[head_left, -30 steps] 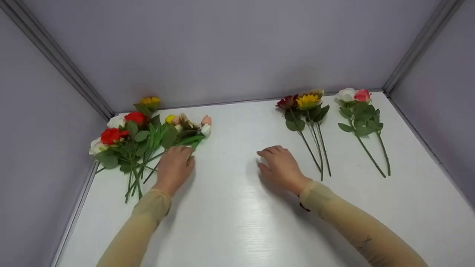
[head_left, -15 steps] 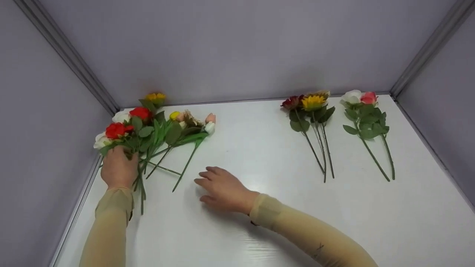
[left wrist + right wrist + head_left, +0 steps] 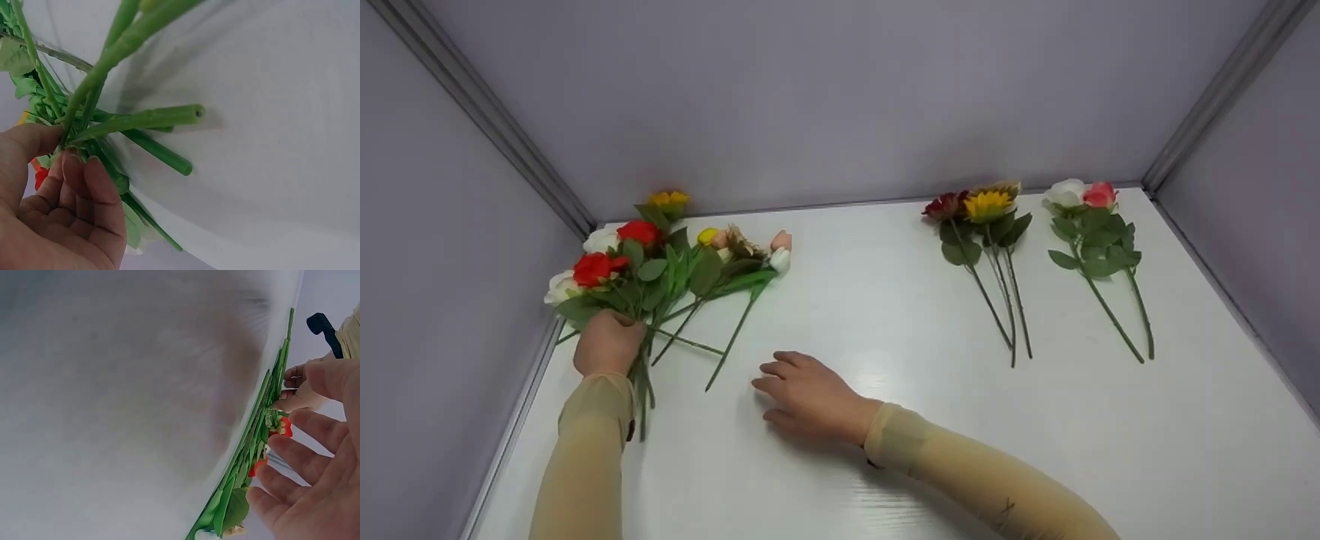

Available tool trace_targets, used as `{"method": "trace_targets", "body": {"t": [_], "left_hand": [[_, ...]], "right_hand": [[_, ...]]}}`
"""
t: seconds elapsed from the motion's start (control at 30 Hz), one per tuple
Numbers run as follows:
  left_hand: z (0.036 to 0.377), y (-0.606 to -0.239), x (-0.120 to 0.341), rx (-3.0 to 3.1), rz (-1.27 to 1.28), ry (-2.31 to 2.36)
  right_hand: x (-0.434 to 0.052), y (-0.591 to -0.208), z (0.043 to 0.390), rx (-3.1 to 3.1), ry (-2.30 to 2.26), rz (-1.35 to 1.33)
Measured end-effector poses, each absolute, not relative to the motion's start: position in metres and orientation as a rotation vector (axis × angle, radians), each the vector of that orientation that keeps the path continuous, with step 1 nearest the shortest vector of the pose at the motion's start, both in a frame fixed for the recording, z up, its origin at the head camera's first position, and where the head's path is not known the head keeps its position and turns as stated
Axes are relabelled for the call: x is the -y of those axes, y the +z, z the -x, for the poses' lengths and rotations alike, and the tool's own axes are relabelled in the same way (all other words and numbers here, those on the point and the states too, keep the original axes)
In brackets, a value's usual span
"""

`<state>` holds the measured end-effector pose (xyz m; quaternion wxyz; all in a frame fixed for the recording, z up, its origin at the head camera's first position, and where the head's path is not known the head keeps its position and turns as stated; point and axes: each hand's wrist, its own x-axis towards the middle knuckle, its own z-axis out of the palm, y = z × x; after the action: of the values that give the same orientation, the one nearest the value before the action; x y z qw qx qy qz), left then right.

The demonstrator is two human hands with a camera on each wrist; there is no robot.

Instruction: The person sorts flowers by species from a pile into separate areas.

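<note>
At the left of the table lies a pile of artificial flowers: red roses (image 3: 596,268), white roses (image 3: 561,288) and a sunflower (image 3: 668,201) behind them. My left hand (image 3: 607,343) is over the stems just below the front red rose. In the left wrist view its thumb and fingertips pinch a green flower stem (image 3: 84,95); which bloom it belongs to cannot be told. Other cut stem ends (image 3: 188,167) stick out beside it. My right hand (image 3: 814,397) hovers over or rests on the white table, fingers spread and holding nothing, right of the pile.
Tulips (image 3: 778,260) and a yellow bloom lie right of the roses, with loose stems pointing forward. Farther right are a sunflower group (image 3: 988,205) with a dark red flower, then a white and a pink rose (image 3: 1100,195). Grey walls (image 3: 840,97) enclose the table's back and sides.
My left hand has moved left from beside the tulips to the rose stems, and its fingers have closed on a stem. My right hand has come left and nearer the front.
</note>
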<state>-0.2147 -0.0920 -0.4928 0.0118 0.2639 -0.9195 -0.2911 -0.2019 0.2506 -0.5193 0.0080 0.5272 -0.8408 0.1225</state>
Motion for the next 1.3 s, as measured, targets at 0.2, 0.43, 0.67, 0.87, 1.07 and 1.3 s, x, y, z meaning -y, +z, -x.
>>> {"method": "trace_targets", "body": {"t": [0.2, 0.43, 0.67, 0.87, 1.07, 1.3], "left_hand": [[0.223, -0.480, 0.075, 2.761, -0.769, -1.090], [0.238, -0.455, 0.038, 2.651, -0.606, -1.362], [0.253, -0.440, -0.027, 2.549, -0.401, -1.699], [0.265, -0.445, -0.099, 2.437, -0.278, -1.968], [0.276, -0.460, -0.159, 2.305, -0.186, -2.176], [0.282, -0.468, -0.201, 2.247, -0.133, -2.300]], "right_hand": [[-0.259, -0.519, 0.208, 2.703, 0.433, -1.611], [-0.276, -0.509, 0.222, 2.767, 0.543, -1.530], [-0.310, -0.499, 0.242, 2.832, 0.910, -1.312], [-0.348, -0.494, 0.252, 2.896, 1.254, -1.009], [-0.378, -0.493, 0.257, 2.982, 1.414, -0.774], [-0.400, -0.495, 0.256, 3.036, 1.710, -0.636]]}}
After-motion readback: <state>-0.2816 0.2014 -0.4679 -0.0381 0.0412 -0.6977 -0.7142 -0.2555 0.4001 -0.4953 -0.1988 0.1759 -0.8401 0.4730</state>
